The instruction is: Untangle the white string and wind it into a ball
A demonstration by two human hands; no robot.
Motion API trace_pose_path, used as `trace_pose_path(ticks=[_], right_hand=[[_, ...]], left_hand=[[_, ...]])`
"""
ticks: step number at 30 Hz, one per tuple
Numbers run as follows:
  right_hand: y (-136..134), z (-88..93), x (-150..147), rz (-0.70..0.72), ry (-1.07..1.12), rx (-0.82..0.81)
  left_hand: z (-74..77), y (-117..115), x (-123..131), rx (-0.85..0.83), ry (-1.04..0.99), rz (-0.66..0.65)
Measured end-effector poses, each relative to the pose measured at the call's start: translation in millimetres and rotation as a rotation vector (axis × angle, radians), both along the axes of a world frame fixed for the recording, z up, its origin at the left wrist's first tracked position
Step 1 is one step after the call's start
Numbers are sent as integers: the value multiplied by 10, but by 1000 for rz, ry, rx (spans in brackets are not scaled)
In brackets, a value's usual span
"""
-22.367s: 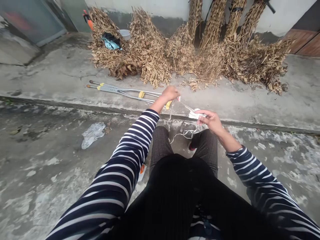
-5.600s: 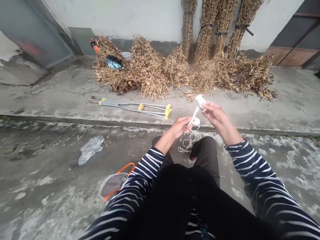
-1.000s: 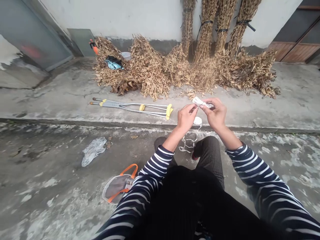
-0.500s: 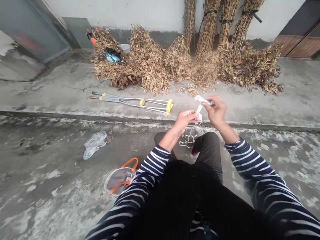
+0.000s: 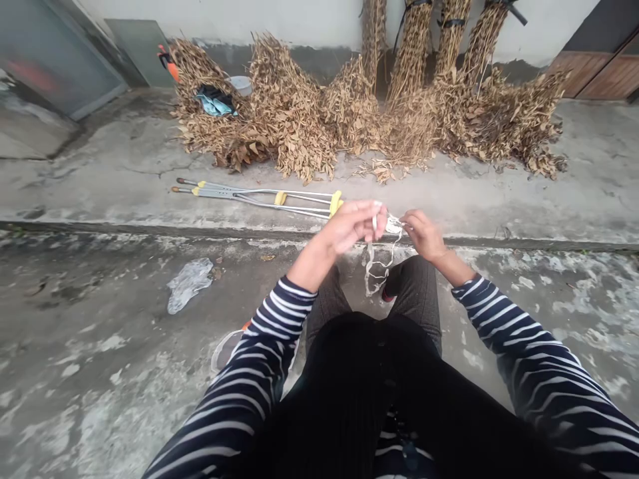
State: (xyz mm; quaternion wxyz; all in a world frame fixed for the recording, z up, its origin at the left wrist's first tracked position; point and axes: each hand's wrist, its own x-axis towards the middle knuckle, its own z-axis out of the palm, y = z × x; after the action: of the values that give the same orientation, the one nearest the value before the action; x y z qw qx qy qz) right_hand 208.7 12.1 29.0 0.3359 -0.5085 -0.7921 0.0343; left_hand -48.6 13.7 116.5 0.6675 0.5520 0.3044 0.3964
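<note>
A thin white cord (image 5: 394,225) is bunched between my two hands, and loose loops of it dangle toward my knees. My left hand (image 5: 355,225) has its fingers closed on a strand of the cord, palm turned partly up. On the other side, my right hand (image 5: 423,234) pinches the bunched part between thumb and fingers. Both hands are held in the air in front of my lap, just over the line of the concrete step's edge. Some of the bunch is hidden behind the fingers.
A pair of crutches (image 5: 259,198) with yellow pads lies on the concrete ledge (image 5: 124,159). Dried plant bundles (image 5: 294,113) lean along the wall. A crumpled plastic bag (image 5: 190,285) lies on the lower ground at left. My left sleeve partly covers a bag (image 5: 225,347).
My left hand has moved left and up, turning over with a strand of cord. The right hand has come slightly lower, and the bunch now hangs between both hands.
</note>
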Motion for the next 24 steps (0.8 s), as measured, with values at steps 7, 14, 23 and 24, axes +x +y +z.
trace_pose_path(ticks=[7, 14, 23, 24], right_hand=[[-339, -51, -126, 170, 204, -105], [-619, 246, -204, 272, 682, -563], [-383, 617, -317, 161, 976, -565], [-332, 627, -336, 117, 993, -545]], left_hand=[[102, 632, 251, -73, -157, 196], [-139, 1127, 66, -211, -145, 269], [-717, 999, -66, -48, 570, 268], [-740, 908, -8, 0, 526, 279]])
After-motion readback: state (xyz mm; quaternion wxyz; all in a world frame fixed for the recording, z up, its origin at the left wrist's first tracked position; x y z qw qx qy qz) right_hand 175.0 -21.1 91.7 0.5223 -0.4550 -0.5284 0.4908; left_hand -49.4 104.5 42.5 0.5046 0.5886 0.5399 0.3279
